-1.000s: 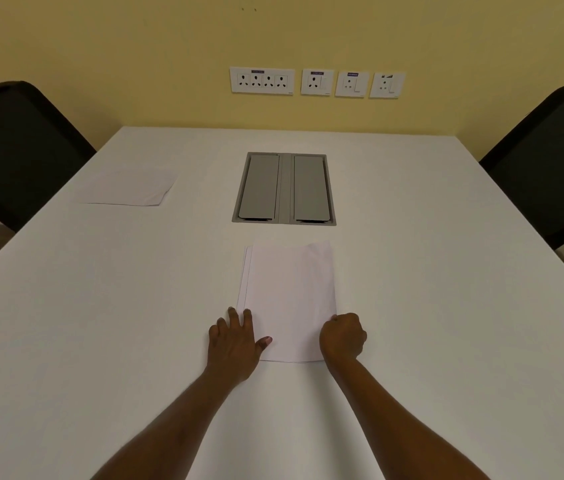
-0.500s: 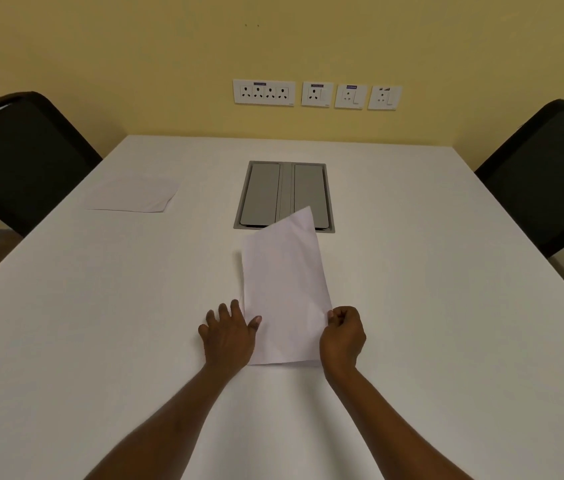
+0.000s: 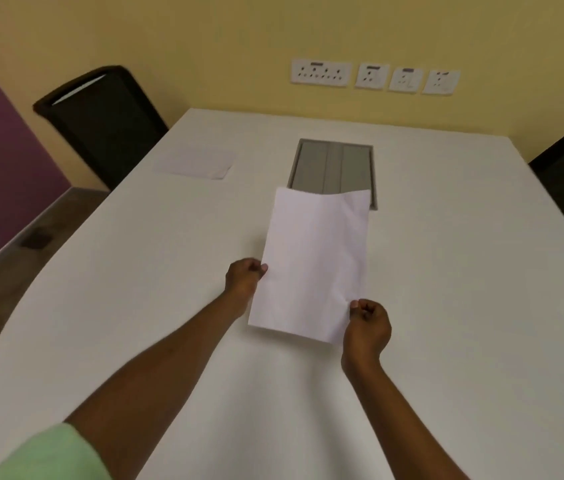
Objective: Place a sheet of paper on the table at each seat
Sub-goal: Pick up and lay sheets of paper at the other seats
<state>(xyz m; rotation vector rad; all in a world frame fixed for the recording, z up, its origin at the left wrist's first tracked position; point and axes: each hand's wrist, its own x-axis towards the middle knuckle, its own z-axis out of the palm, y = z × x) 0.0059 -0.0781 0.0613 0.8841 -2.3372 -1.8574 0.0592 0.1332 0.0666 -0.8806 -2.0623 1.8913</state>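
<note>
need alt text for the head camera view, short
Two bare hands hold a white sheet of paper above a white table, the left hand on its left edge and the right hand at its near right corner. Another sheet lies by the black chair at far left.

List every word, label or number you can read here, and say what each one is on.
No text can be read.
Socket plates: each has a small dark label strip on top, too small and blurred to read.
Held sheet: blank on the side shown.
Sheet by the left chair: no print visible.
Floor box in the table: no markings visible.
</note>
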